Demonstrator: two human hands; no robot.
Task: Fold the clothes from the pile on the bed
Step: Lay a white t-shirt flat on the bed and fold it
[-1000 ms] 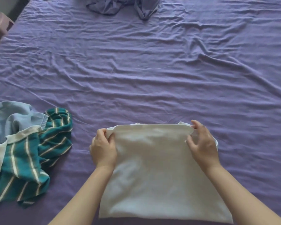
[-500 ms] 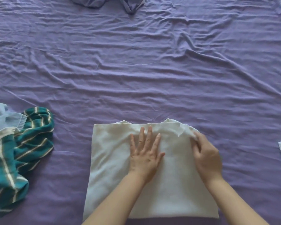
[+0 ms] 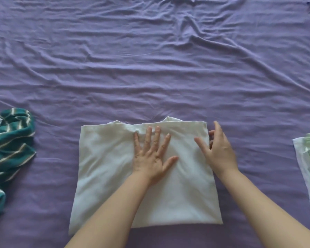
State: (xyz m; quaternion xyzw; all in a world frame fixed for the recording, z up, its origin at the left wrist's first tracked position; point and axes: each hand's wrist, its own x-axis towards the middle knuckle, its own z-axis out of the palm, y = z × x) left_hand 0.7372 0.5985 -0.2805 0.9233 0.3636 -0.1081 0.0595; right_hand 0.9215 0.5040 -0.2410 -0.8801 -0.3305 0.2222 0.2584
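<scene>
A white garment [image 3: 104,169], folded into a rough square, lies flat on the purple bed sheet [image 3: 150,77] in front of me. My left hand [image 3: 152,154] presses flat on its middle with the fingers spread and straight. My right hand [image 3: 218,151] sits at the garment's upper right edge, fingers loosely extended, thumb on the cloth; it grips nothing that I can see. A teal garment with pale stripes [image 3: 9,151] lies crumpled at the left edge, part of the unfolded pile.
A stack of folded pale clothes [image 3: 306,169] with something dark on top lies at the right edge. Wrinkled sheet stretches across the far half of the bed.
My right hand has let go of the garment's top right corner and opened beside the edge. The left hand stays flat on the cloth. The view has shifted rightward.
</scene>
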